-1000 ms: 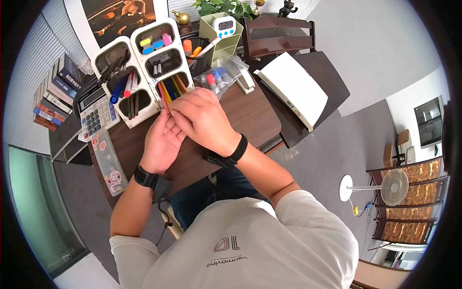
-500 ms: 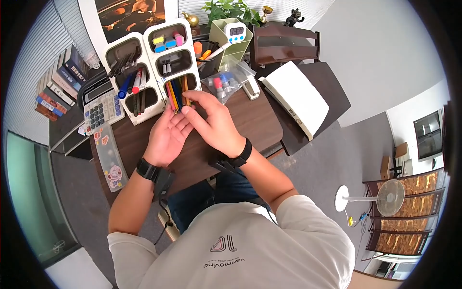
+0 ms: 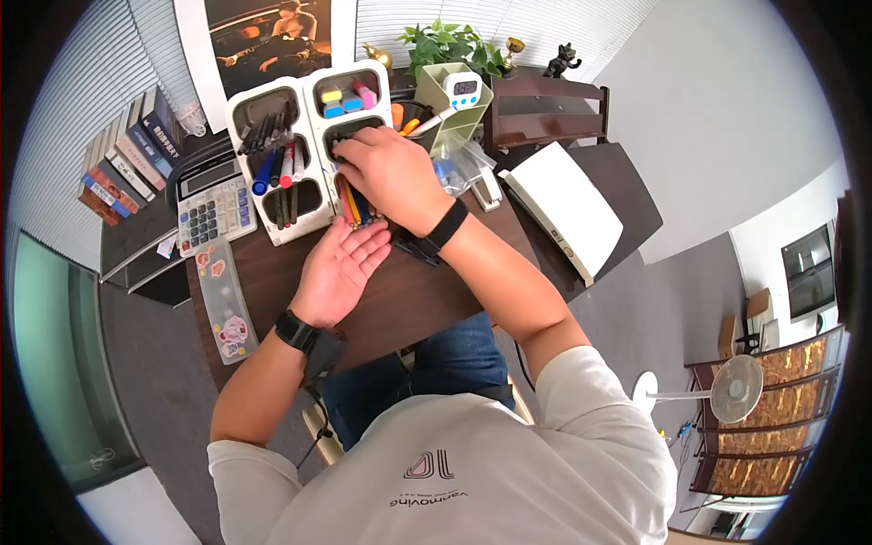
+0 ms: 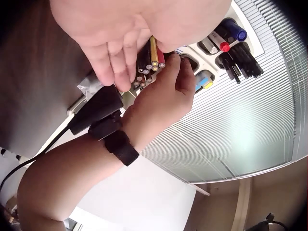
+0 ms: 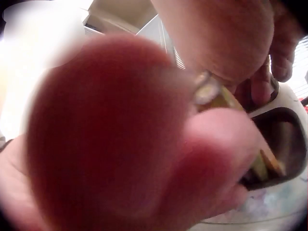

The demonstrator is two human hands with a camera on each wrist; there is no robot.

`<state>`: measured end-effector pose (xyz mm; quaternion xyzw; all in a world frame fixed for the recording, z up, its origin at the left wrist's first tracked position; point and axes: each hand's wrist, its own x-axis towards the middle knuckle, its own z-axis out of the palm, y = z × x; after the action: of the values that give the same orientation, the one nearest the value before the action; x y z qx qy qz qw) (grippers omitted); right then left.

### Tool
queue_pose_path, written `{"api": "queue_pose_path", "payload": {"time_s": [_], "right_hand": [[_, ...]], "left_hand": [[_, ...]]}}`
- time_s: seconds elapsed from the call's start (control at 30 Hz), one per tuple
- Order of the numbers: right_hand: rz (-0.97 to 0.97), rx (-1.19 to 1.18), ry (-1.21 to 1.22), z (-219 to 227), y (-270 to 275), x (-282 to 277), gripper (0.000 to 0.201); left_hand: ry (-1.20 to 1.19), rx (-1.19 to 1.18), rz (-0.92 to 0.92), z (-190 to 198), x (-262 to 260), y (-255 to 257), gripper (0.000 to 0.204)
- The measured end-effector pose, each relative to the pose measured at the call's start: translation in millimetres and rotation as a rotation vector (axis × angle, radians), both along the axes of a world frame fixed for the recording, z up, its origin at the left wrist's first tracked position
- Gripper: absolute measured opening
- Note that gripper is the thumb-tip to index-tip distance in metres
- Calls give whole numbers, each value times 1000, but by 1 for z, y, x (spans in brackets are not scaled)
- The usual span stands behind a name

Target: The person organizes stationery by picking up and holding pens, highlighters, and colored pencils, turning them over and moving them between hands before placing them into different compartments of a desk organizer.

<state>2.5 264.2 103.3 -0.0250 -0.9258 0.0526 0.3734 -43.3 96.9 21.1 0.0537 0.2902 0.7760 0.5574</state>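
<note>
My left hand (image 3: pixel 336 277) lies palm up with fingers extended, close below the ends of the coloured pencils (image 3: pixel 354 204) in the lower right compartment of the white organizer (image 3: pixel 314 153). The left wrist view shows that palm (image 4: pixel 139 19) beside the pencil ends (image 4: pixel 154 60). Above it, my right hand (image 3: pixel 395 173) reaches over the middle right compartment, fingertips bent at its opening; whether they hold anything is hidden. In the right wrist view my right hand (image 5: pixel 226 38) is at the top, behind blurred left fingers (image 5: pixel 106 130).
Highlighters (image 3: pixel 345 100), markers (image 3: pixel 286 168) and black pens (image 3: pixel 263 132) fill other compartments. A calculator (image 3: pixel 213 218) and sticker-covered case (image 3: pixel 224 304) lie left. To the right are a plastic bag (image 3: pixel 459 168), stapler (image 3: pixel 487 191), green holder (image 3: pixel 447 95) and white box (image 3: pixel 568 209).
My right hand has moved from the pencils up to the middle right compartment. My left hand remains palm up below the pencils. The head view has shifted, so the desk appears lower and farther right.
</note>
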Motion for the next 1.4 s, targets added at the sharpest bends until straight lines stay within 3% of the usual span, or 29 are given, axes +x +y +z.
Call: {"api": "queue_pose_path", "payload": {"time_s": [0.03,0.17,0.2,0.23,0.27,0.33,0.37,0.4,0.43,0.57,0.63,0.73,0.77,0.83,0.87,0.9,0.97,1.0,1.07,1.3,1.37,1.4], "right_hand": [[-6,3,-43,2,2,0,19],[12,-162,212,3,6,24,19],[-36,-337,287,2,0,37,19],[-64,-700,318,0,-10,54,18],[-20,-968,358,-9,-13,68,19],[125,-1449,434,-32,-19,92,23],[225,-1661,470,-44,-23,104,25],[257,-1773,439,-54,-27,116,25],[292,-1847,435,-60,-36,128,24],[320,-2051,271,-74,-60,157,23],[303,-2073,185,-75,-66,163,22],[354,-2079,143,-82,-65,165,24],[356,-2078,142,-81,-69,164,24],[343,-1557,223,-74,-80,162,37],[281,-1276,175,-79,-76,163,47],[237,-993,145,-72,-74,162,40],[177,-769,139,-67,-69,162,36],[176,-767,139,-67,-65,162,36],[179,-454,187,-66,-55,159,38],[288,-342,94,-35,-49,143,34],[314,-389,123,-29,-48,140,29],[229,-379,188,-19,-47,139,27]], "left_hand": [[-1,6,11,4,1,-1,44],[-26,-19,-12,8,3,-2,41],[-34,-46,-34,6,2,-3,38],[-43,-73,-57,3,1,-5,36],[-48,-74,-61,-5,-1,-7,36],[116,-27,-243,-16,-3,-6,32],[112,-30,-256,-14,2,-6,32],[259,-37,-289,1,11,-7,32],[405,-45,-324,11,20,-9,34],[551,146,-202,19,35,-13,52],[620,144,-178,14,35,-13,41],[596,116,-169,3,32,-11,13],[598,116,-168,4,32,-11,13],[295,141,-140,4,31,-10,17],[298,144,-136,4,29,-10,17],[237,156,-170,3,29,-10,19],[174,170,-207,3,29,-10,20],[131,153,-237,5,30,-11,21],[61,165,-274,4,30,-11,22],[-57,298,-299,3,24,-16,23],[-8,280,-310,8,27,-18,39],[1,352,-350,4,25,-17,52]]}}
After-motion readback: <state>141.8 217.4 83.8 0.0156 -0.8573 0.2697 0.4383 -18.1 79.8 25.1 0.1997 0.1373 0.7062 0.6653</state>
